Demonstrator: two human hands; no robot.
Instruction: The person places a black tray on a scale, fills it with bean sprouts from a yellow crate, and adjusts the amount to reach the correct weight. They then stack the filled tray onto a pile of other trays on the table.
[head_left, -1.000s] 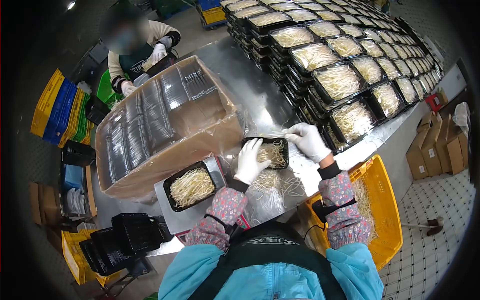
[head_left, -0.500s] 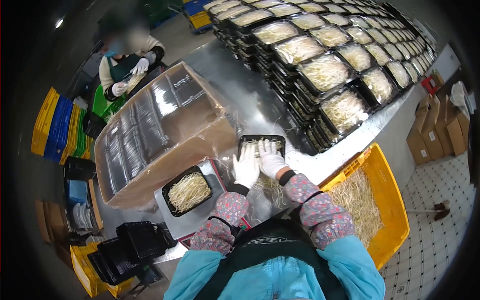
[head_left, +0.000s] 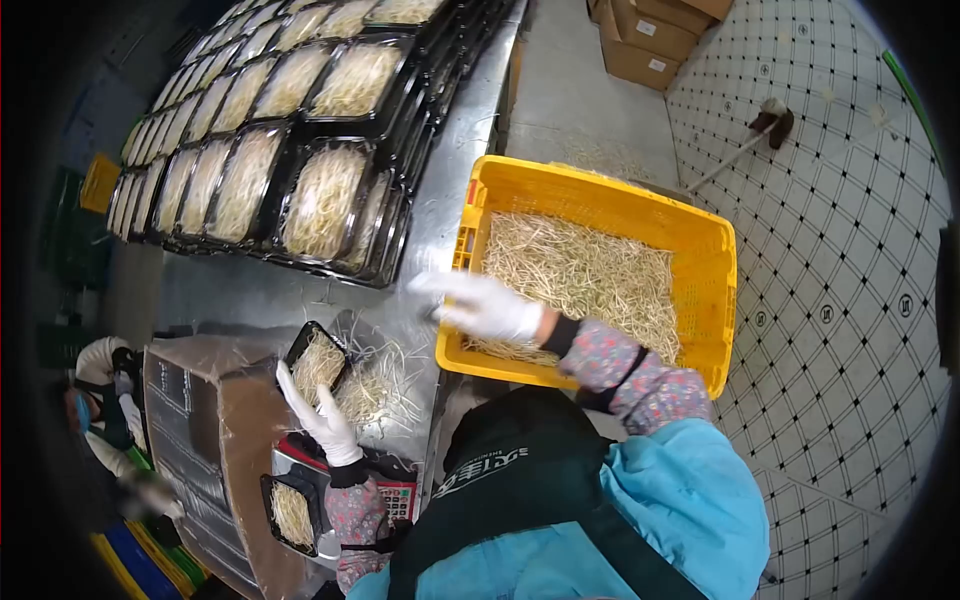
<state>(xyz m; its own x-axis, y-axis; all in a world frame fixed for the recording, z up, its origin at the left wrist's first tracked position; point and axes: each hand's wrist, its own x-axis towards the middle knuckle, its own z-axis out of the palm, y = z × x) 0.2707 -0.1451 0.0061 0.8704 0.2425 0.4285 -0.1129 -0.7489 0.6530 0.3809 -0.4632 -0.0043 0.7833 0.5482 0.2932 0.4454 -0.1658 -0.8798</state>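
Observation:
My left hand (head_left: pixel 328 425), in a white glove, has its fingers spread beside a black tray of bean sprouts (head_left: pixel 318 362) on the metal table. Nothing is in that hand. Loose bean sprouts (head_left: pixel 375 393) lie to the right of this tray. Over the left rim of a yellow crate (head_left: pixel 705 235), my right hand (head_left: pixel 490 308) is stretched out toward the table, its fingertips blurred and no object visible in it. Bean sprouts (head_left: pixel 580 270) fill the bottom of the crate. Another black tray of sprouts (head_left: pixel 292 515) sits on a scale (head_left: pixel 398 500) below my left hand.
Stacked, wrapped trays of sprouts (head_left: pixel 325 200) cover the table's far side. A cardboard box (head_left: pixel 245 440) with a plastic liner holds black trays at left. A co-worker (head_left: pixel 110 400) is beyond it. Brown cartons (head_left: pixel 650 40) and a long-handled tool (head_left: pixel 740 150) are on the floor.
The view has turned to the right. Both hands were on the tray of sprouts; they have come off it, the left staying beside it and the right moving over to the yellow crate.

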